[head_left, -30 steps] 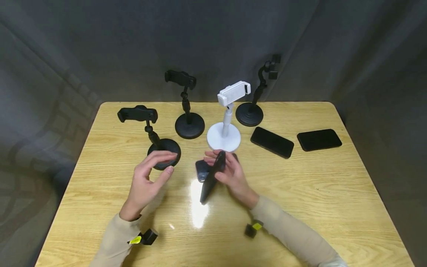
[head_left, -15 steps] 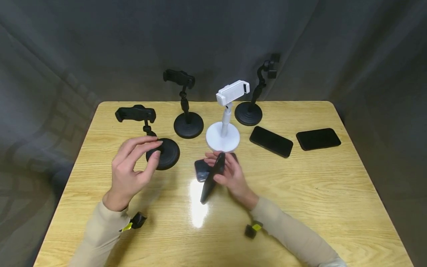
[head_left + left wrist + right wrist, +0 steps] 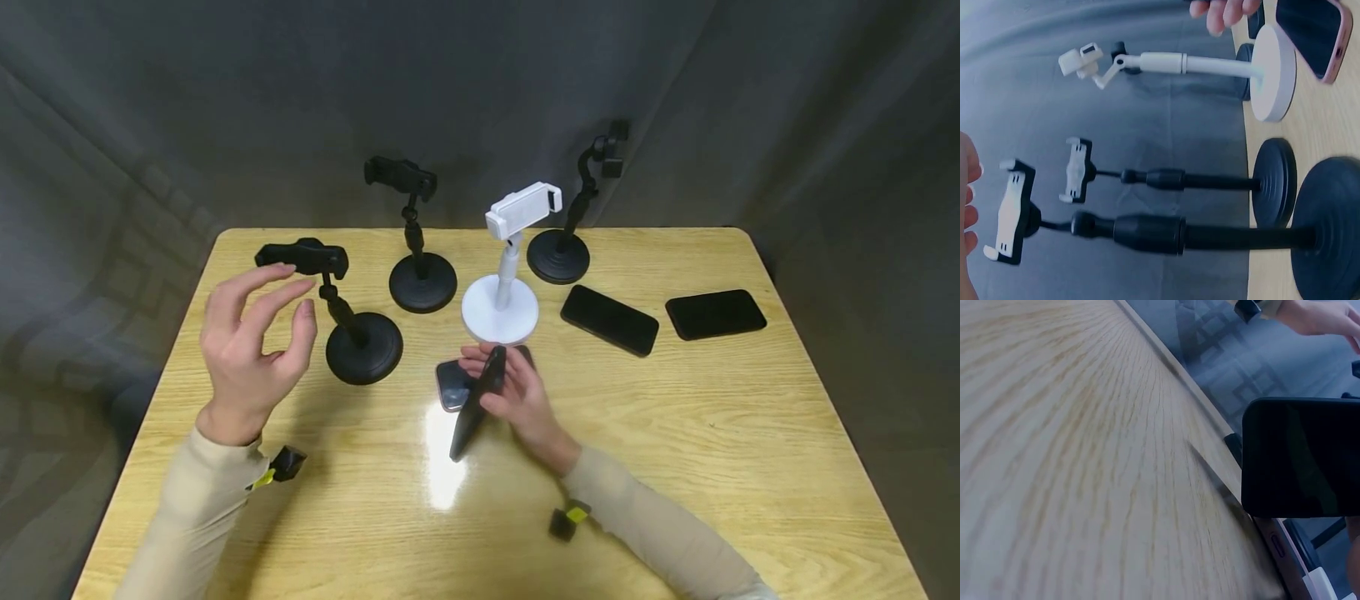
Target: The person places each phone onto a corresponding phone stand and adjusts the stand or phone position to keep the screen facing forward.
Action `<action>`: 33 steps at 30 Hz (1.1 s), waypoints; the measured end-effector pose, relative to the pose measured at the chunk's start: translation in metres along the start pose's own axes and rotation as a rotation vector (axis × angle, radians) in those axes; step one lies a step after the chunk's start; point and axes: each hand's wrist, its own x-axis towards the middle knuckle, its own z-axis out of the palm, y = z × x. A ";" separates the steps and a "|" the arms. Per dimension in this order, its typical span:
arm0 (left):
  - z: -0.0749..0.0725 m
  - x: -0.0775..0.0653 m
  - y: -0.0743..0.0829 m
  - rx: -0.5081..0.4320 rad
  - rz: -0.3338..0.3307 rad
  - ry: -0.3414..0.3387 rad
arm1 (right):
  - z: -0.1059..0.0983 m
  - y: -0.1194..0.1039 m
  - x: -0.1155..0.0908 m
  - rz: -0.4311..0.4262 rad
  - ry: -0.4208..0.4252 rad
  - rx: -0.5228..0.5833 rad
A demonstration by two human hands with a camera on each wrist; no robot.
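Observation:
My right hand (image 3: 521, 400) holds a black smartphone (image 3: 478, 400) on edge above the table, thumb on one side and fingers behind it. In the right wrist view that smartphone (image 3: 1300, 459) shows its dark face. Under the hand lies another smartphone (image 3: 453, 385), partly hidden; its pink edge (image 3: 1338, 47) appears in the left wrist view. My left hand (image 3: 251, 342) is raised with loosely bent fingers and nothing in it. Its fingertips overlap the clamp (image 3: 303, 257) of the nearest black phone stand (image 3: 364, 348) in the head view, while the left wrist view shows a gap beside that clamp (image 3: 1010, 212).
Farther back stand a second black phone stand (image 3: 423, 283), a white phone stand (image 3: 501, 310) and a third black one (image 3: 558, 257). Two dark smartphones (image 3: 610, 320) lie flat to the right. A grey curtain (image 3: 300, 100) hangs behind the wooden table (image 3: 712, 467).
My left hand has moved left and farther back, from over the nearest black stand's base to beside its clamp. The right hand and its smartphone have stayed nearly still.

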 end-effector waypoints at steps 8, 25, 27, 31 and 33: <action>-0.006 0.008 -0.017 0.072 -0.073 0.012 | 0.000 -0.001 -0.001 0.005 0.003 -0.016; -0.008 0.008 -0.036 -0.025 -0.271 -0.050 | 0.010 -0.009 0.009 -0.033 -0.039 -0.070; -0.010 0.006 -0.039 -0.045 -0.296 -0.053 | 0.013 -0.014 0.014 -0.048 -0.059 -0.089; -0.011 0.005 -0.041 -0.093 -0.331 -0.074 | 0.022 -0.027 0.027 -0.092 -0.109 -0.127; -0.010 0.006 -0.039 -0.108 -0.343 -0.076 | 0.028 -0.034 0.034 -0.113 -0.133 -0.139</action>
